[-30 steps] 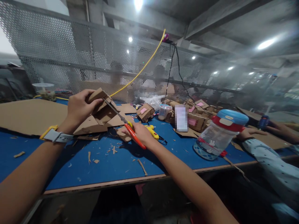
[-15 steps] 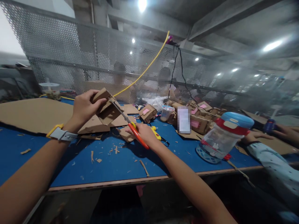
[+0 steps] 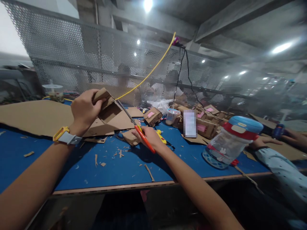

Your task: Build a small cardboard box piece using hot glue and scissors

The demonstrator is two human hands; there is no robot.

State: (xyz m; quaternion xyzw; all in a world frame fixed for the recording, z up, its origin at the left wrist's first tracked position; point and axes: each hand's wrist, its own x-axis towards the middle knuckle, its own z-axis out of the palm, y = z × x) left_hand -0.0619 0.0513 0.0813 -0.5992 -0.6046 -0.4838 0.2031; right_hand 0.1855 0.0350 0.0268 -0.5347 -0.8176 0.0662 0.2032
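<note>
My left hand (image 3: 83,110) is closed around a small brown cardboard box piece (image 3: 107,108), held tilted above the blue table (image 3: 115,169). A yellow-and-grey watch sits on that wrist. My right hand (image 3: 149,136) grips orange-handled scissors (image 3: 140,132). Their blades reach up and left to the edge of the cardboard piece. A flat cardboard cut-out (image 3: 107,126) lies under the box.
Large cardboard sheet (image 3: 33,116) at left. Cardboard scraps litter the table. Small cardboard boxes with pink patches (image 3: 203,124), a plastic cup (image 3: 171,116), a yellow tool (image 3: 161,137) and a clear bottle with blue lid (image 3: 230,140) stand to the right. Another person's sleeve (image 3: 280,172) at far right. Mesh fence behind.
My left hand has lifted and tilted the cardboard piece slightly, showing its open inside. The scissors stay against its edge. The view has shifted a little to the right.
</note>
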